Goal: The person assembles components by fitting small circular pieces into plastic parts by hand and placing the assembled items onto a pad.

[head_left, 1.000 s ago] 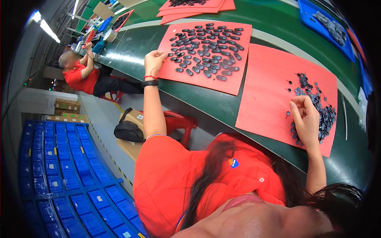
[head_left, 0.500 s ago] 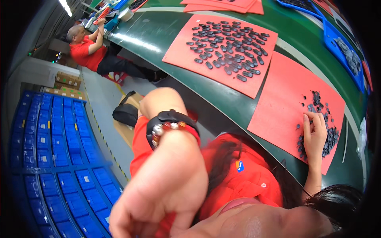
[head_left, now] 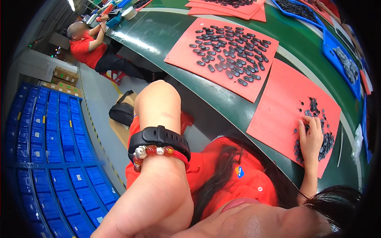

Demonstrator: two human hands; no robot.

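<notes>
My left hand (head_left: 154,206) is raised close to the camera, away from the table, its fingers curled with nothing visible in them; a black watch and a bead bracelet (head_left: 158,146) sit on the wrist. My right hand (head_left: 310,137) rests flat on the right-hand red mat (head_left: 278,115), fingers spread over a pile of small dark oval parts (head_left: 323,135). A second red mat (head_left: 186,55) further left carries several of the same dark parts (head_left: 230,51) laid out in rows.
The mats lie on a green curved table (head_left: 158,31). Blue trays (head_left: 345,63) with dark parts stand at the far right. Stacked blue bins (head_left: 47,150) fill the left. A person in red (head_left: 89,45) sits at the far left end; a black bag (head_left: 123,111) lies on the floor.
My left hand left the left mat and rose toward the camera, now filling the lower middle. My right hand stays on the pile of parts. The view shifted slightly.
</notes>
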